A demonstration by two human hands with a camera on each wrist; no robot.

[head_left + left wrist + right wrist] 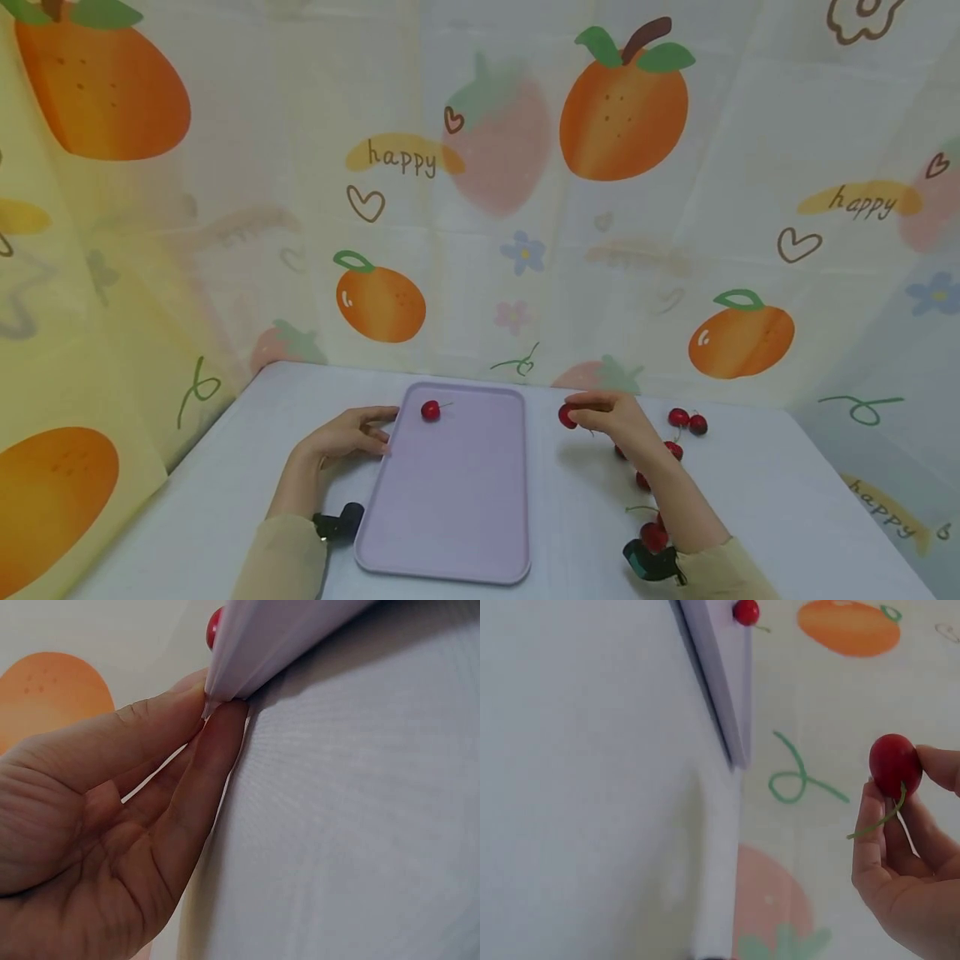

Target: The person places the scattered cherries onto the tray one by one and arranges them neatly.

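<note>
A shallow lilac tray (450, 500) lies lengthwise on the white table. Near its far left corner rests one red cherry (431, 411) with a thin stem. My left hand (345, 433) is at the tray's left side; the left wrist view shows its thumb and fingertips pinching the tray edge. To the right of the tray, my right hand (613, 419) holds another cherry (894, 766) between thumb and fingertips, raised above the table, its green stem hanging down. Loose cherries (654, 537) lie beneath and beyond the right forearm, several of them partly hidden by it.
Two cherries (687, 420) sit together at the table's far right. A fruit-printed cloth (465, 250) hangs behind the table and along the left. Dark wrist cameras (651, 561) are strapped on both wrists, the right one close to the nearest cherries.
</note>
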